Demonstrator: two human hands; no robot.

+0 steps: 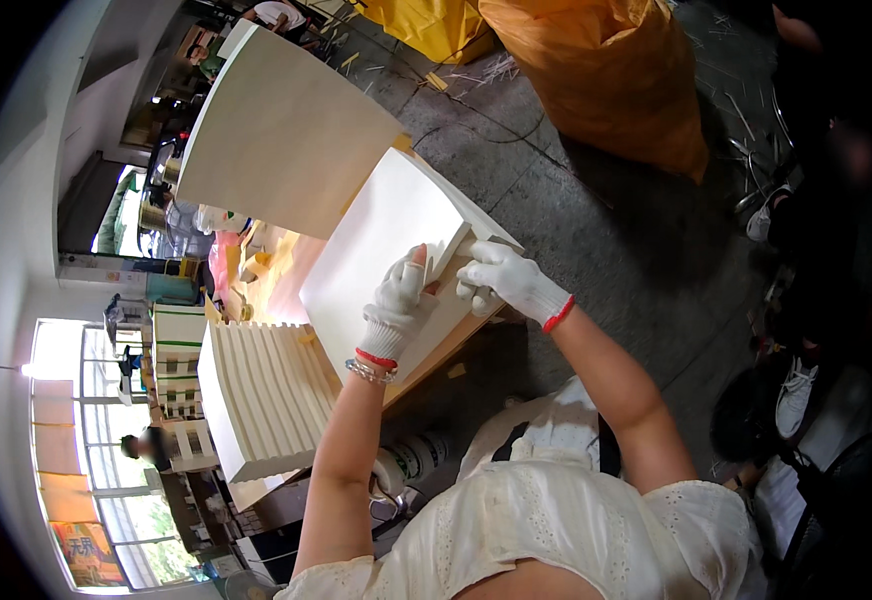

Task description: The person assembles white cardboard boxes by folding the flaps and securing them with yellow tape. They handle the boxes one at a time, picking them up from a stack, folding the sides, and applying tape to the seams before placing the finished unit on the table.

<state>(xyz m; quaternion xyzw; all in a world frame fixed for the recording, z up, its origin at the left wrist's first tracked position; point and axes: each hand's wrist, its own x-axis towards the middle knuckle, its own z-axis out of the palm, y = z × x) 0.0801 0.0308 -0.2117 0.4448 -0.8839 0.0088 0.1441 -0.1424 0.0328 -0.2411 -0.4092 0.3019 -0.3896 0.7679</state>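
Note:
A white slab-like block (381, 225) lies tilted on a wooden worktable in front of me. My left hand (396, 303), in a white knit glove with red cuff, rests on its near part. The fingers are curled with the thumb up, and a thin sliver shows beside the thumb; I cannot make out what it is. At the block's right corner is my right hand (511, 282), gloved the same way. Its index finger reaches to the edge while the other fingers curl under. Whatever they pinch is hidden.
Behind the block stands a large pale panel (286, 130). A row of white slats (268, 400) sits at the left. Beyond the table are an orange sack (606, 75), a yellow bag (431, 28) and floor scraps. Other people are at the far left and right.

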